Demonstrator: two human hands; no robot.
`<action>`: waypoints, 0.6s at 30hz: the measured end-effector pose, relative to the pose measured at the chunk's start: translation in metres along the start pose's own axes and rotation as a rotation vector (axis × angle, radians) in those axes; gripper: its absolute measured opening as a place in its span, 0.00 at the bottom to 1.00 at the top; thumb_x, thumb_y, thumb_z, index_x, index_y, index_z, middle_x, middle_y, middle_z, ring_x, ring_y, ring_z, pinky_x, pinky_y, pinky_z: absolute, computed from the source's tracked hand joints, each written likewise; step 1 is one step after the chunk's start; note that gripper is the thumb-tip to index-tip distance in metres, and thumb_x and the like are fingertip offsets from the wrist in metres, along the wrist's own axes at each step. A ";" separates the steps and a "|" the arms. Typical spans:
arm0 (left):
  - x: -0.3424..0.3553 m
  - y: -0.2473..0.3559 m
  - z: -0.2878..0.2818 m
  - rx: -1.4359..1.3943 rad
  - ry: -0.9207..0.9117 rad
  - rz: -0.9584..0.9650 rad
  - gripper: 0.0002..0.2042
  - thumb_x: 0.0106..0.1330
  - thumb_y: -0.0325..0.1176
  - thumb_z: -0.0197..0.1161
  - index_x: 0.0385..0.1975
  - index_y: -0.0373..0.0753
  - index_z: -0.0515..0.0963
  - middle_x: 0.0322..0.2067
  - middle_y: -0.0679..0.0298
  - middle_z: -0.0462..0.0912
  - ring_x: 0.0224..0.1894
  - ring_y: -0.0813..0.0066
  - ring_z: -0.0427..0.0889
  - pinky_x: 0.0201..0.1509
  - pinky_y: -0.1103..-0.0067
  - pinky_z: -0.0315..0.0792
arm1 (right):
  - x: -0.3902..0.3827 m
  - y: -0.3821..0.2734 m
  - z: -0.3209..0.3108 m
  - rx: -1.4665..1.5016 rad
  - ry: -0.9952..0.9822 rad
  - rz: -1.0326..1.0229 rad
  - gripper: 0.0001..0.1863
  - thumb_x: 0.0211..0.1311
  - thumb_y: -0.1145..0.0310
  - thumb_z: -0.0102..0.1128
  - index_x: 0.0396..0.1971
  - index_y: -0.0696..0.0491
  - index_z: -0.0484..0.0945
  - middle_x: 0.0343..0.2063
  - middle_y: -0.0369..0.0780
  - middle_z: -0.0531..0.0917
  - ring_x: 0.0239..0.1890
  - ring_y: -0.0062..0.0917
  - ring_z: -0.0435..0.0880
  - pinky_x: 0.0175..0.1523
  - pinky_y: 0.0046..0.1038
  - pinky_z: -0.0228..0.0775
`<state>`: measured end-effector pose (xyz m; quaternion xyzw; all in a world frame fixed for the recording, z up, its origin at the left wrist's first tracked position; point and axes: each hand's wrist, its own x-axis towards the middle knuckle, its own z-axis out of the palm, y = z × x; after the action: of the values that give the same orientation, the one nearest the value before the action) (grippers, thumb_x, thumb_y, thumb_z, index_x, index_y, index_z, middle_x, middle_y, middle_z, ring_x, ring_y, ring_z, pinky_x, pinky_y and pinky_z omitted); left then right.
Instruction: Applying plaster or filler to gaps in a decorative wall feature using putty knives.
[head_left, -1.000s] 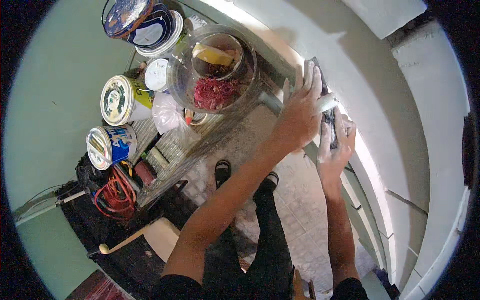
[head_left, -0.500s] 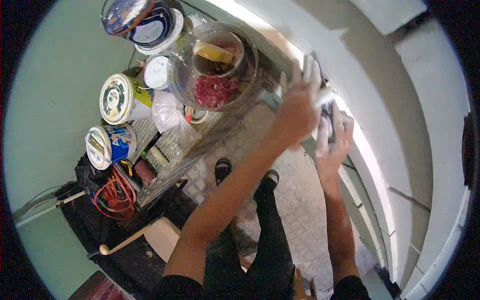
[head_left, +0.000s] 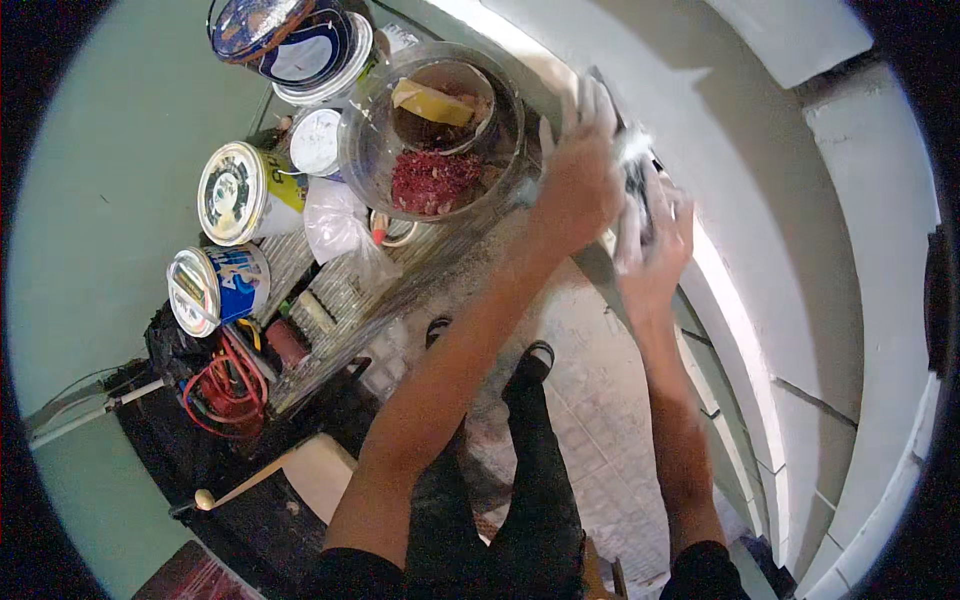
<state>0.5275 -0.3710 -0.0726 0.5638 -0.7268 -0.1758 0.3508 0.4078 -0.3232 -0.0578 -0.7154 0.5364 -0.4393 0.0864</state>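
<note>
Both my hands are against the edge of a white wall panel, on a long dark tool coated in white dust. Its exact kind cannot be made out. My left hand is over its far end, its whitened fingers bent round it and blurred by motion. Closer to me, my right hand grips the near end, with powder on its fingers. A bright white patch shows between the hands, and my fingers hide much of the tool.
To the left, a plank bench carries a clear round tub with a yellow sponge and reddish material. Paint buckets, a plastic bag, a roller and orange cable crowd it. Tiled floor lies below.
Both hands have shifted slightly up and to the left along the panel edge, with the dark tool between them. My feet have moved a little in the picture.
</note>
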 end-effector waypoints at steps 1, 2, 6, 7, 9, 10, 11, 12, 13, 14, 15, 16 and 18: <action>-0.002 -0.004 0.001 -0.015 -0.016 -0.028 0.39 0.59 0.28 0.54 0.70 0.27 0.44 0.71 0.40 0.45 0.74 0.39 0.39 0.70 0.40 0.36 | -0.002 -0.003 0.003 0.023 0.036 -0.004 0.21 0.59 0.76 0.58 0.54 0.60 0.77 0.35 0.46 0.77 0.38 0.35 0.77 0.47 0.34 0.70; -0.009 0.001 0.007 0.031 0.016 0.018 0.41 0.57 0.28 0.56 0.70 0.27 0.43 0.71 0.40 0.45 0.74 0.40 0.38 0.71 0.42 0.33 | -0.014 -0.003 -0.004 0.028 0.017 0.051 0.21 0.60 0.75 0.58 0.54 0.61 0.77 0.35 0.45 0.78 0.39 0.34 0.77 0.48 0.33 0.70; -0.002 0.006 -0.002 -0.075 0.005 -0.048 0.40 0.59 0.32 0.56 0.70 0.27 0.44 0.71 0.39 0.45 0.74 0.40 0.40 0.72 0.44 0.33 | -0.006 0.000 0.000 -0.029 0.024 -0.033 0.21 0.60 0.75 0.57 0.55 0.62 0.76 0.34 0.45 0.77 0.40 0.34 0.77 0.48 0.32 0.70; 0.005 -0.003 -0.006 -0.081 0.004 -0.052 0.40 0.59 0.32 0.56 0.70 0.27 0.44 0.71 0.39 0.45 0.74 0.40 0.40 0.72 0.44 0.33 | 0.003 -0.006 0.006 -0.034 0.019 -0.032 0.21 0.60 0.75 0.57 0.55 0.62 0.76 0.34 0.45 0.77 0.40 0.34 0.77 0.48 0.32 0.70; 0.018 -0.017 -0.016 -0.152 0.041 -0.025 0.40 0.59 0.32 0.57 0.70 0.27 0.47 0.71 0.39 0.46 0.74 0.41 0.42 0.72 0.44 0.36 | 0.015 -0.016 0.016 0.002 -0.063 0.053 0.21 0.60 0.75 0.57 0.54 0.63 0.76 0.35 0.45 0.77 0.40 0.34 0.77 0.48 0.33 0.71; 0.012 -0.008 -0.018 -0.035 0.030 -0.012 0.38 0.60 0.31 0.57 0.69 0.26 0.49 0.70 0.38 0.47 0.73 0.41 0.44 0.71 0.45 0.38 | 0.007 -0.006 0.018 0.067 -0.034 0.089 0.21 0.60 0.75 0.57 0.55 0.61 0.76 0.36 0.46 0.77 0.39 0.33 0.77 0.48 0.33 0.71; 0.001 0.001 -0.015 -0.040 0.029 -0.011 0.38 0.60 0.31 0.57 0.69 0.26 0.49 0.70 0.38 0.47 0.73 0.41 0.44 0.71 0.45 0.38 | -0.002 -0.002 0.011 0.062 -0.034 0.090 0.21 0.60 0.75 0.57 0.55 0.61 0.76 0.36 0.46 0.77 0.39 0.33 0.77 0.48 0.33 0.71; -0.008 0.004 -0.012 -0.083 0.046 -0.034 0.35 0.59 0.30 0.56 0.67 0.27 0.53 0.69 0.36 0.49 0.72 0.39 0.47 0.71 0.48 0.43 | -0.011 -0.005 0.008 0.057 -0.021 0.090 0.22 0.59 0.76 0.57 0.55 0.60 0.76 0.36 0.46 0.76 0.39 0.33 0.76 0.47 0.32 0.70; -0.011 0.007 -0.006 -0.136 0.066 -0.051 0.32 0.59 0.29 0.56 0.65 0.28 0.58 0.68 0.34 0.50 0.71 0.36 0.50 0.71 0.51 0.48 | -0.014 -0.007 0.005 0.043 -0.004 0.086 0.22 0.58 0.76 0.57 0.55 0.59 0.77 0.35 0.47 0.76 0.38 0.33 0.76 0.47 0.32 0.70; 0.000 -0.001 -0.003 -0.064 0.163 -0.006 0.26 0.61 0.29 0.54 0.60 0.27 0.65 0.66 0.35 0.54 0.68 0.34 0.54 0.69 0.49 0.51 | -0.005 -0.006 0.010 0.040 0.052 0.018 0.23 0.58 0.76 0.58 0.55 0.57 0.77 0.36 0.47 0.76 0.38 0.33 0.77 0.47 0.31 0.71; 0.006 -0.005 -0.002 -0.077 0.155 -0.007 0.26 0.61 0.29 0.54 0.60 0.27 0.65 0.66 0.35 0.54 0.68 0.34 0.54 0.69 0.49 0.51 | 0.003 -0.003 0.013 0.027 0.049 0.025 0.23 0.58 0.76 0.58 0.55 0.57 0.77 0.36 0.47 0.76 0.38 0.33 0.77 0.47 0.31 0.71; 0.014 -0.012 -0.010 0.009 0.191 0.074 0.26 0.60 0.27 0.54 0.60 0.28 0.65 0.61 0.36 0.61 0.65 0.36 0.59 0.68 0.52 0.54 | 0.016 -0.004 0.018 0.015 0.019 -0.009 0.22 0.57 0.75 0.60 0.55 0.56 0.78 0.36 0.47 0.77 0.38 0.32 0.77 0.47 0.31 0.71; 0.018 -0.028 -0.029 0.186 0.258 0.238 0.27 0.57 0.25 0.55 0.60 0.30 0.64 0.50 0.37 0.74 0.58 0.39 0.70 0.66 0.57 0.59 | 0.019 -0.017 0.012 0.029 -0.053 0.097 0.23 0.55 0.75 0.64 0.54 0.54 0.79 0.38 0.46 0.79 0.40 0.33 0.79 0.47 0.31 0.71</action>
<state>0.5653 -0.3921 -0.0650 0.5218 -0.7503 0.0085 0.4059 0.4285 -0.3366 -0.0444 -0.6987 0.5616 -0.4231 0.1320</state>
